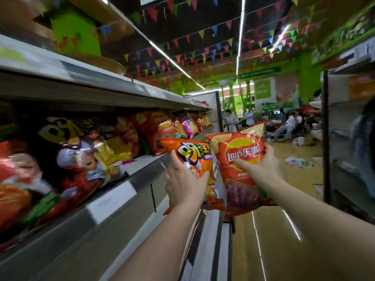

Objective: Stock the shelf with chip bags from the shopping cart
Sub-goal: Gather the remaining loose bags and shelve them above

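Each hand grips a bag; the shelf holds blurred, probably snack, bags.

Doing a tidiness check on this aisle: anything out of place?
Yes: a crumpled wrapper lies loose on the aisle floor, right of the Lay's bag. Shelf bags lean unevenly, though motion blur hides details.

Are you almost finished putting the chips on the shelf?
Partly. Many bags already sit on the shelf. In hand now: the left hand holds an orange snack bag and the right hand holds a red Lay's bag, both in the air beside the shelf, not yet placed. The cart is out of view, so how many are left is unknown.
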The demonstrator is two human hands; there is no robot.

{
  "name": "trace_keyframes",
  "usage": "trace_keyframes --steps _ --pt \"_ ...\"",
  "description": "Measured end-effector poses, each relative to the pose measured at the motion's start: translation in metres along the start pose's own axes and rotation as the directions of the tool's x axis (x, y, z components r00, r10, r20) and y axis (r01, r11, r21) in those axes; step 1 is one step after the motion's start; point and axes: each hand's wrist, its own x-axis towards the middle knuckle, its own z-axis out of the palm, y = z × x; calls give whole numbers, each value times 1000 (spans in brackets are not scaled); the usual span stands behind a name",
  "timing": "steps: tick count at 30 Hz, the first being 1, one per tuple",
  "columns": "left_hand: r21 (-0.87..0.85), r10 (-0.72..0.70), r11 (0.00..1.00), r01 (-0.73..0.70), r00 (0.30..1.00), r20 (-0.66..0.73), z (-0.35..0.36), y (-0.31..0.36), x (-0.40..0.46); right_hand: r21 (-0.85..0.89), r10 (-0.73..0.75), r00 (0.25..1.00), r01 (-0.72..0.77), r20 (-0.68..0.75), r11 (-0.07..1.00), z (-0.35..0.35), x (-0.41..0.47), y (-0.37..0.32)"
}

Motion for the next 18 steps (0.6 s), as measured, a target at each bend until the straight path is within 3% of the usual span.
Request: trace_keyframes --steps 18 --pt "-17 -35 999 35 999 -21 248 33 209 53 4 1000 -6 23 999 89 308 116"
